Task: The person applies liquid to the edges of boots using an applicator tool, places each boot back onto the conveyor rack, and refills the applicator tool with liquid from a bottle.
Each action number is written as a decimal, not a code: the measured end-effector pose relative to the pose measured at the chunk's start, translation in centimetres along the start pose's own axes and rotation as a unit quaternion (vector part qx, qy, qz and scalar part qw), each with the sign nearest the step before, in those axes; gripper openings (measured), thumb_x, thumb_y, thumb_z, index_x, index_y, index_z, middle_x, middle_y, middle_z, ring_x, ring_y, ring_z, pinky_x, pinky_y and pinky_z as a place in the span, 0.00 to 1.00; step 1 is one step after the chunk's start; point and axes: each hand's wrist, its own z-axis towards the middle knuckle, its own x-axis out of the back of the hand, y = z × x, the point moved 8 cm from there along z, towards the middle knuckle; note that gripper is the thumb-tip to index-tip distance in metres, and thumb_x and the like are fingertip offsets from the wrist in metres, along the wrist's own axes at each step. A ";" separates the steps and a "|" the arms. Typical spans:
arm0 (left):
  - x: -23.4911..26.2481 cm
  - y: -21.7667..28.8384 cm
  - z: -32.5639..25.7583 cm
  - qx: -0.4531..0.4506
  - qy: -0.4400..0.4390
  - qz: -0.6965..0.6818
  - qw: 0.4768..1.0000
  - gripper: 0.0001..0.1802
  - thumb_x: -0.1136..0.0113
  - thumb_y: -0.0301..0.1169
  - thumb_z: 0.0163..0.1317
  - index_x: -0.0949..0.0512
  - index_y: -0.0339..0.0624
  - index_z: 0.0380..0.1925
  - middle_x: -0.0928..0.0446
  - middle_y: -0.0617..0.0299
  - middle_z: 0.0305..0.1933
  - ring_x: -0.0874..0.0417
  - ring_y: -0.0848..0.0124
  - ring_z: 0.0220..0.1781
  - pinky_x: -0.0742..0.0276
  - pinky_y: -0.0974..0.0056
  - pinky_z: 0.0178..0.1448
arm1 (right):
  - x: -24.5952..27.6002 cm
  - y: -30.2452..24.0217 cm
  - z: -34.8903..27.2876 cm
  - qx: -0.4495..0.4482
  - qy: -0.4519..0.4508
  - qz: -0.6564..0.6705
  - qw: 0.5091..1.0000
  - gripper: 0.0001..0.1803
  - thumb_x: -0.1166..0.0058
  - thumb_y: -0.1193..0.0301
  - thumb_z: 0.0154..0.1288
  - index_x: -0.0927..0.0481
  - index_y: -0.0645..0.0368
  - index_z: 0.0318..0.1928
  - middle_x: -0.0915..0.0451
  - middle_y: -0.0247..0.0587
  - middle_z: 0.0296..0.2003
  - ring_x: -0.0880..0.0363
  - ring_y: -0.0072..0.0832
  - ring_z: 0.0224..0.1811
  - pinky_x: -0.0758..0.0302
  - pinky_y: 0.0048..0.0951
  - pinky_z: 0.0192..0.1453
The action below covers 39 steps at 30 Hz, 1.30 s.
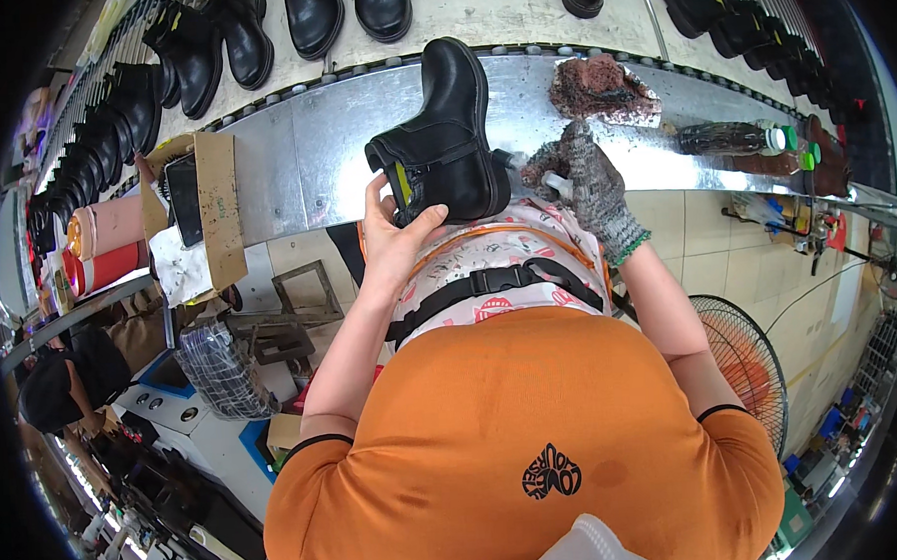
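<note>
Black ankle boot (444, 130) lies on its side at metal bench (293, 157) edge. Bare left hand (395, 237): grip clasps heel end. Gloved right hand (590, 186): grip clenched on small white-tipped applicator (554, 184) beside boot's back edge. Advice: brace heel firmly, work short strokes, keep tip off apron.

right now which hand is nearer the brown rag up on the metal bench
Right. The gloved right hand sits just below the brown rag on the metal bench, with a small gap. The bare left hand is farther off, holding the black boot.
</note>
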 end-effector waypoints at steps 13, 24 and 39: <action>-1.4 0.5 -0.3 0.014 0.003 -0.016 1.000 0.44 0.34 0.22 0.51 0.53 0.37 0.62 0.32 0.50 0.50 0.21 0.64 0.46 0.16 0.64 0.42 | 0.0 -1.8 -4.0 0.028 -0.010 -0.032 0.999 0.36 0.71 0.46 0.70 0.21 0.66 0.28 0.18 0.44 0.26 0.21 0.29 0.30 0.26 0.29 0.40; -1.7 0.4 -0.2 0.023 0.046 -0.092 0.994 0.40 0.36 0.26 0.55 0.51 0.36 0.61 0.30 0.49 0.49 0.22 0.63 0.47 0.16 0.62 0.44 | 0.2 -5.1 -6.8 0.172 0.023 -0.144 0.974 0.04 0.43 0.68 0.52 0.22 0.49 0.30 0.22 0.27 0.29 0.27 0.31 0.31 0.34 0.33 0.37; -1.8 0.7 1.0 0.040 0.029 -0.243 0.969 0.41 0.34 0.28 0.54 0.53 0.30 0.58 0.31 0.42 0.48 0.19 0.59 0.44 0.13 0.64 0.41 | 0.2 -6.1 -7.6 0.168 0.058 -0.121 0.977 0.04 0.46 0.74 0.50 0.18 0.54 0.27 0.19 0.34 0.26 0.22 0.35 0.29 0.28 0.35 0.35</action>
